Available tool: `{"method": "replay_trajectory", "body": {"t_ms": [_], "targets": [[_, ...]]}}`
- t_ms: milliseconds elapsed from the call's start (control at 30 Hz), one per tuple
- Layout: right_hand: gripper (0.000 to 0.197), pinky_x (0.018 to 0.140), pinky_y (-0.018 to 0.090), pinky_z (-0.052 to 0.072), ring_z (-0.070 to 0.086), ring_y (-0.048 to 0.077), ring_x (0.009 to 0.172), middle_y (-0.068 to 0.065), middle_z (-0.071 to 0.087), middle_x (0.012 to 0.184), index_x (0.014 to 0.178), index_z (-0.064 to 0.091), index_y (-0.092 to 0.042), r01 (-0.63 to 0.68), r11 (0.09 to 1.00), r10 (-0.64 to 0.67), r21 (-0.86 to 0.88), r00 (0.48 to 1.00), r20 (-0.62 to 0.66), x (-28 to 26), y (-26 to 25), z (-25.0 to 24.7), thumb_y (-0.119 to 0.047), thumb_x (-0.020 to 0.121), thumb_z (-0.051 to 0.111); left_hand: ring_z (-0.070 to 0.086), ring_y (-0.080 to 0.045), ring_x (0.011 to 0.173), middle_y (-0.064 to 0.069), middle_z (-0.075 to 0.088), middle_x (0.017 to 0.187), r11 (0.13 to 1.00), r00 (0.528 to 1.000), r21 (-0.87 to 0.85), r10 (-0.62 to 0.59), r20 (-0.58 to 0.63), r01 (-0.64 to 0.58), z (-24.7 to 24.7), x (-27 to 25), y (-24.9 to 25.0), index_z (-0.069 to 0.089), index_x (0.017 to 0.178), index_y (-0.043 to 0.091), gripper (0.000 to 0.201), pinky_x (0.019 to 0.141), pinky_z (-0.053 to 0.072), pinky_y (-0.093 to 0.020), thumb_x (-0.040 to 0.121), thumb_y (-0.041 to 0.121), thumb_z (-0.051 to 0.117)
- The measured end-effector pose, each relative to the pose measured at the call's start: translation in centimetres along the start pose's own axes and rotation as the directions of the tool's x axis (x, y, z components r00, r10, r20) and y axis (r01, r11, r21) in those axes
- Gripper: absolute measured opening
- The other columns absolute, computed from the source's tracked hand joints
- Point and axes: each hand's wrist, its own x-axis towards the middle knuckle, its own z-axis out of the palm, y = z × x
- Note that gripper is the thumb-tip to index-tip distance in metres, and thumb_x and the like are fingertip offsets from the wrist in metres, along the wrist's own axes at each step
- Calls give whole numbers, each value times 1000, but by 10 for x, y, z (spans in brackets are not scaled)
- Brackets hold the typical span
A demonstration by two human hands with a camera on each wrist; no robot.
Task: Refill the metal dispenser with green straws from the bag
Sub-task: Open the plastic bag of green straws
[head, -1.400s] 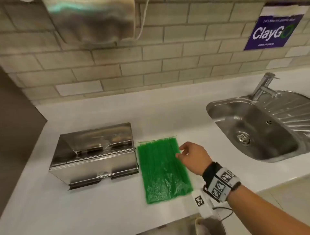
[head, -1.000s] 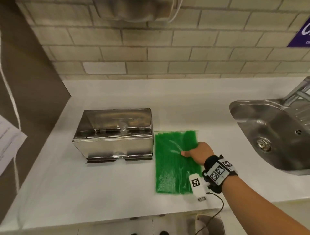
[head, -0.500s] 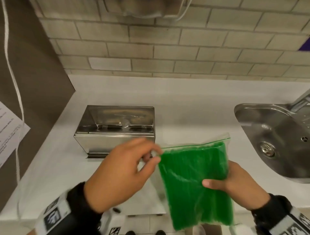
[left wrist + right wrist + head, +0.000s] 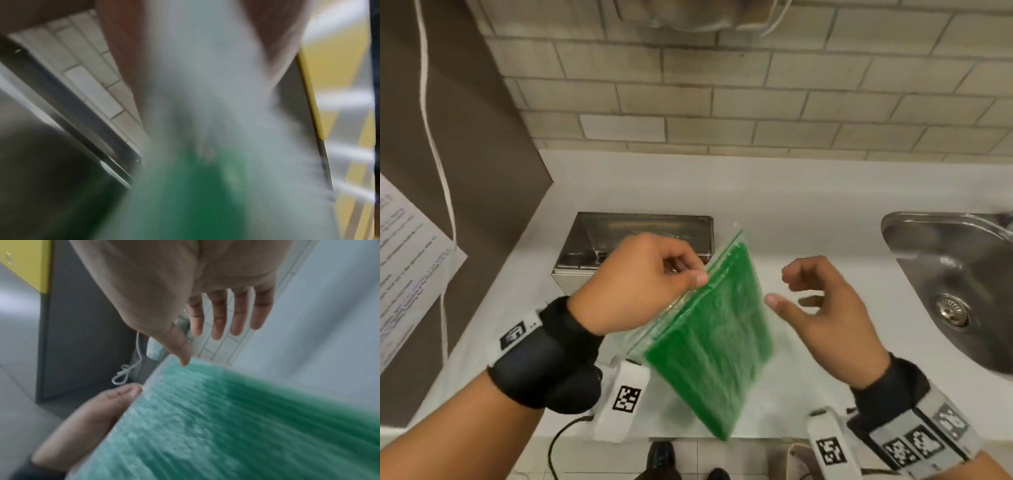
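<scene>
A clear plastic bag (image 4: 715,339) packed with green straws hangs tilted above the counter's front edge. My left hand (image 4: 697,277) pinches its clear top edge between thumb and fingers. In the right wrist view that left thumb (image 4: 121,395) lies on the rim of the bag (image 4: 236,418). My right hand (image 4: 779,287) hovers just right of the bag with loosely curled fingers and holds nothing. Its thumb tip (image 4: 184,361) is close to the bag's upper edge. The metal dispenser (image 4: 626,229) stands on the counter behind my left hand. The left wrist view is motion-blurred, showing green and clear plastic.
A steel sink (image 4: 914,260) is set into the white counter (image 4: 808,205) at the right. A grey panel (image 4: 448,171) with a white cord and a paper sheet closes the left side. A tiled wall stands behind. Floor and shoes show below the counter's front edge.
The bag was lifted off the counter beside the dispenser. My right hand let go of its side, while my left hand took the top edge, and the bag swung edge-on and tilted.
</scene>
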Motion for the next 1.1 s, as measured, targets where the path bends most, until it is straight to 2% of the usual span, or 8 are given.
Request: {"method": "replay_trajectory", "body": {"t_ms": [67,167,267,367,500,800,967,1100], "targets": [[13,71,22,54,67,15,75,-2,71,82,88,68,-13,4,978,-18,208,998,66,5,-28,2,-14,81,79,54,0,48,12,67,61,982,999,-184,-43,30,48,-11,3,-2,79,83,17,7,53,44,-12,84,24,81],[21,70,38,60,67,31,65,17,70,71,87,69,6,-79,879,-52,470,964,260,11,-65,14,-13,80,72,63,-7,58,0,74,70,947,999,-319,-19,32,29,-19,10,0,80,86,14,10,61,52,-17,80,21,84],[16,71,52,62,67,36,63,28,68,71,88,70,8,-148,883,30,445,965,261,25,-80,36,-8,89,68,65,-11,57,-5,74,69,922,998,-386,-7,69,33,-14,18,-2,79,94,6,6,56,52,-19,89,7,75],[19,70,56,61,64,33,58,26,64,66,85,69,10,-231,864,148,447,966,214,37,-80,48,-7,93,65,69,-17,63,-13,76,80,861,993,-501,-34,117,88,-13,23,-16,76,103,0,22,60,55,-21,94,-10,59],[36,67,46,62,64,33,59,26,63,65,82,66,18,-296,845,196,446,947,256,43,-81,53,-17,87,73,76,-35,79,-18,78,91,841,987,-536,18,160,72,-19,26,-27,77,102,6,19,74,61,-32,86,-5,74],[18,62,34,60,63,28,61,24,66,70,92,69,16,-359,799,245,483,927,284,49,-77,70,-2,89,67,71,-24,75,-16,76,86,815,971,-564,8,238,131,-26,42,-39,74,100,2,41,70,61,-31,65,17,88],[15,64,34,60,63,28,63,24,66,73,91,68,15,-375,784,242,494,918,313,51,-73,68,1,92,62,69,-23,71,-22,74,87,836,964,-529,1,267,146,-24,47,-39,72,99,-2,27,65,58,-26,76,4,85],[14,63,33,57,62,26,63,20,66,73,90,68,10,-385,776,249,500,915,318,51,-70,63,-2,93,61,70,-26,70,-23,73,87,823,954,-538,-17,300,183,-22,50,-36,74,100,1,16,75,60,-36,85,1,77]]}}
